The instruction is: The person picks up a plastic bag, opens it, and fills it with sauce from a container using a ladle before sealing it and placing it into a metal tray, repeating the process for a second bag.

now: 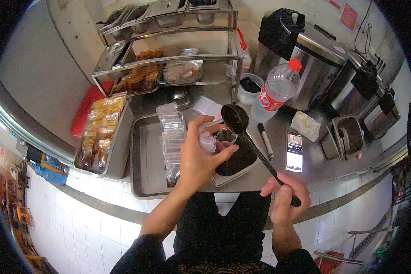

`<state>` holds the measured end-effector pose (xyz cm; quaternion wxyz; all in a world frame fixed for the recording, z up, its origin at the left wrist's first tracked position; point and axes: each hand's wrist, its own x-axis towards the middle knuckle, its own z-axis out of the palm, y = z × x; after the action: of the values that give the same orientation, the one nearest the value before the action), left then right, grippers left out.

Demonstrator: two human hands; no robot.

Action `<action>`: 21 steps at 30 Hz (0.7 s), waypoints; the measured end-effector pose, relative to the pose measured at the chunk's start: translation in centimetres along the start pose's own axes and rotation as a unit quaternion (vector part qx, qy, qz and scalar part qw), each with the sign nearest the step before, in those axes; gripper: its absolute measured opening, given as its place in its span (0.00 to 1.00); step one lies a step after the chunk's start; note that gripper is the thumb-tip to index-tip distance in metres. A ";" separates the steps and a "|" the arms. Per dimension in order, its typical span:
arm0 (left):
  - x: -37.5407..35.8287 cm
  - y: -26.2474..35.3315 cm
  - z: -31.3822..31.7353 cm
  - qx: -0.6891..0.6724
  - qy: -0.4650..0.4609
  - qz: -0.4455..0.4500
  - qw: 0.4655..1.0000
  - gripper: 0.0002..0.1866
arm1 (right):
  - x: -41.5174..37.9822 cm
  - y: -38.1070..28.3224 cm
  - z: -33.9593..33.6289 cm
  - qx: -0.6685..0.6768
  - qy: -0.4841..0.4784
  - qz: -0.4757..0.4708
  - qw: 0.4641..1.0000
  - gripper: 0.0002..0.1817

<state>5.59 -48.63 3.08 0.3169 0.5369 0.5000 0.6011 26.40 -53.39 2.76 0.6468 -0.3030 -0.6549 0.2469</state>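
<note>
My left hand (194, 160) holds a small clear plastic bag (209, 141), its fingers and thumb curled round the opening. In my right hand (288, 200) is the handle of a black ladle (256, 153). The ladle's bowl, with something dark in it, overlaps the bag's edge in this view. Beneath the bag and ladle stands a rectangular container (230, 181) of dark contents, partly hidden by my left hand. To the left, a row of flat clear bags (171, 134) lies overlapped along a metal tray (143, 180).
A deep metal pan (123, 157) of filled packets stands left. A steel rack (166, 59) holds more trays behind. On the right are a red-capped bottle (271, 93), a marker (265, 141), a phone (294, 153), crumpled paper (305, 126), small metal pans (329, 147) and large steel dispensers (313, 66).
</note>
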 end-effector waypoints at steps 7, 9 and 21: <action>-0.1 0.5 0.5 -0.006 0.003 -0.016 1.000 0.41 | -0.2 0.3 0.3 0.191 0.112 0.182 0.958 0.15; 0.1 -0.2 0.5 -0.014 -0.004 -0.007 1.000 0.41 | 0.4 0.1 0.0 0.215 0.123 0.222 0.943 0.17; -2.1 0.3 0.0 -0.073 0.012 0.034 0.997 0.43 | -0.3 2.6 -0.3 0.247 0.118 0.319 0.908 0.20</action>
<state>6.07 -50.62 2.69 0.3290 0.5219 0.4399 0.6526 26.90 -51.84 0.70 0.6603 -0.3531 -0.3608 0.5560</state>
